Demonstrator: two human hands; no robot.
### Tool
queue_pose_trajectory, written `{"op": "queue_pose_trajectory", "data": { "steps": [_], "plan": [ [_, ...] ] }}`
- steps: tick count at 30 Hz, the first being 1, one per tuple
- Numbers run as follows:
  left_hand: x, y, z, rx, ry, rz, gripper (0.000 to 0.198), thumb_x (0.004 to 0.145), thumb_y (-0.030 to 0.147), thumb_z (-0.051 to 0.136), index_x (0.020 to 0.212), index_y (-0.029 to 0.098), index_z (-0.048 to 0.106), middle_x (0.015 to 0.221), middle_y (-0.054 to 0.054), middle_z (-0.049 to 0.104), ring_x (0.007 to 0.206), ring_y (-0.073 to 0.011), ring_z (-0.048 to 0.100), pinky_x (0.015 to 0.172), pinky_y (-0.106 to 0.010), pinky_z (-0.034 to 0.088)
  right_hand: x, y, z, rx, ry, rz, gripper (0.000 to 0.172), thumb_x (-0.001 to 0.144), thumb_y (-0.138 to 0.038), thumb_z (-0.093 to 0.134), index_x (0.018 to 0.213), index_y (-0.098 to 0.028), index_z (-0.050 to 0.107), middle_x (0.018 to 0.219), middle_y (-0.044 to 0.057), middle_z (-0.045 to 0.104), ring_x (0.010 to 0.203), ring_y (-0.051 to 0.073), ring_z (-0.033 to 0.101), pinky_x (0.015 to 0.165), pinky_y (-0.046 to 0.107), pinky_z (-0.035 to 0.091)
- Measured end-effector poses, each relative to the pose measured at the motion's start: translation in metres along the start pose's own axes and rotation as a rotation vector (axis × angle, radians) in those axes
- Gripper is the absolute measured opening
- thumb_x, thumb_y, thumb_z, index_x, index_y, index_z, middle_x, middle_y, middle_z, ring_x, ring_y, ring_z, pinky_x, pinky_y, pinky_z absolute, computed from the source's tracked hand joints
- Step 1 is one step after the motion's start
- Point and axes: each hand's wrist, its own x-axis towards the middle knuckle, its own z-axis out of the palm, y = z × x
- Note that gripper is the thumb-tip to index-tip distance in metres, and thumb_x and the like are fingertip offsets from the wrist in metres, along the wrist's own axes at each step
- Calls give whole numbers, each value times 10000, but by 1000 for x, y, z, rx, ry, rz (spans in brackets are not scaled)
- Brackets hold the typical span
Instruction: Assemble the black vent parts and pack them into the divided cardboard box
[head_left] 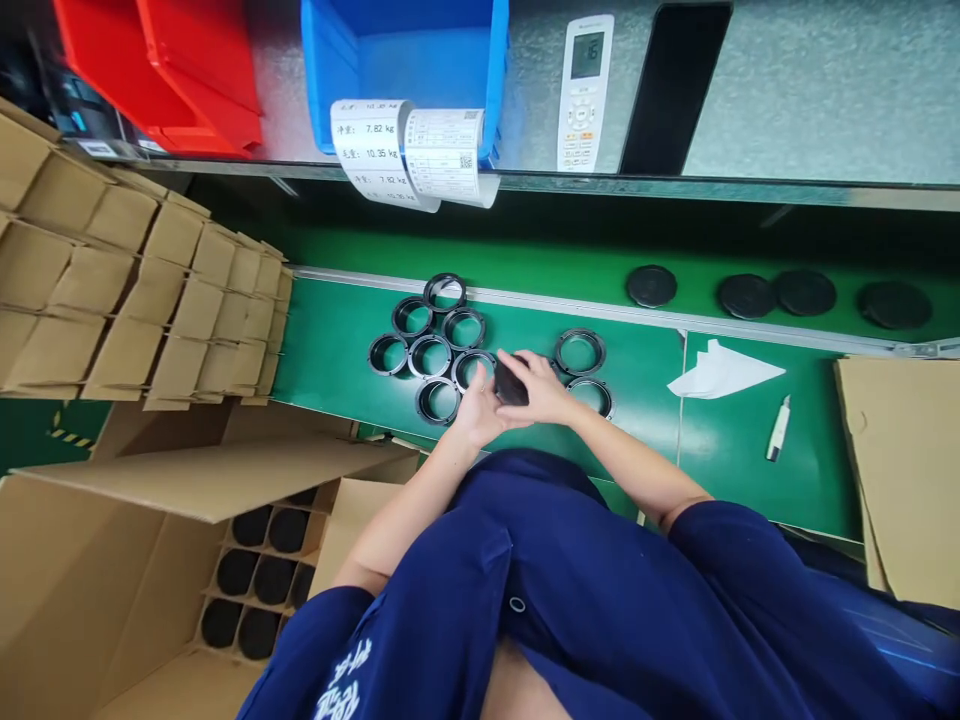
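Nine black rings [410,356] lay near the far edge of the green bench [330,340]; the left hand [480,410] and right hand [544,388] together held one black disc [511,382] beside them.

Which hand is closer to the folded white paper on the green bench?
Right hand: it is to the left of the folded white paper, with a gap between them. The left hand is farther left, beyond the right hand.

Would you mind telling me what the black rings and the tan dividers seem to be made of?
The black rings look like moulded plastic, perhaps metal, with a soft sheen on their rims. The dividers look like matte brown cardboard, slotted together.
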Motion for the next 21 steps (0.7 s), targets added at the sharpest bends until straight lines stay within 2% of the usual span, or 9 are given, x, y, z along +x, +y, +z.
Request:
{"op": "queue_pose_trajectory", "data": {
  "steps": [3,5,8,10,12,14,16,18,21],
  "plan": [
    [4,9,-8,111,51,14,679,958,674,522,1499,266,479,1418,-206,598,1349,-347,566,1135,-662,382,6,51,-7,-153,218,346,1072,774,-645,746,1650,-212,306,1593,251,291,1393,477,358,1136,657,320],
    [6,14,-16,155,75,37,620,980,608,536,1476,237,508,1438,-214,585,1366,-326,556,1164,-601,383,9,84,-9,-229,269,458,1069,773,-650,744,1642,-196,318,1603,265,278,1403,497,339,1146,681,269],
    [11,18,-27,173,132,19,523,1010,516,527,1410,181,560,1423,-216,606,1326,-308,595,1161,-524,420,12,116,-4,-277,211,473,1088,768,-686,740,1640,-194,316,1623,267,274,1432,501,317,1167,712,189],
    [14,19,-33,169,175,12,482,1020,472,524,1378,153,577,1414,-219,617,1290,-298,624,1140,-488,453,17,125,-4,-291,162,494,1100,788,-711,713,1645,-163,296,1656,280,226,1480,505,252,1184,728,116],
    [15,20,-40,164,205,18,471,1024,448,524,1372,136,578,1410,-222,623,1268,-294,642,1120,-462,480,25,130,-11,-285,139,527,1037,861,-699,637,1647,-125,280,1691,281,154,1534,492,162,1202,725,60],
    [17,22,-46,167,235,27,472,1028,434,524,1382,125,572,1411,-225,624,1257,-291,653,1104,-443,501,35,132,-23,-269,201,508,903,965,-644,496,1657,-119,248,1722,241,93,1577,444,81,1226,703,33],
    [19,24,-50,179,269,23,467,1035,416,518,1394,121,567,1416,-223,624,1246,-282,663,1088,-420,518,43,133,-34,-262,321,441,793,1029,-576,363,1675,-145,204,1743,175,72,1603,379,36,1257,661,22],
    [22,27,-52,188,314,5,453,1045,386,503,1402,115,566,1406,-220,633,1221,-268,681,1068,-395,535,49,135,-37,-257,364,389,745,1050,-519,310,1678,-136,194,1745,150,99,1611,335,43,1281,614,28],
    [30,33,-50,187,349,-20,431,1053,350,484,1390,99,578,1358,-216,666,1180,-257,705,1030,-371,565,52,145,-34,-232,224,388,700,1052,-457,330,1645,-87,284,1722,173,195,1604,314,118,1292,584,47]
  ]
}}
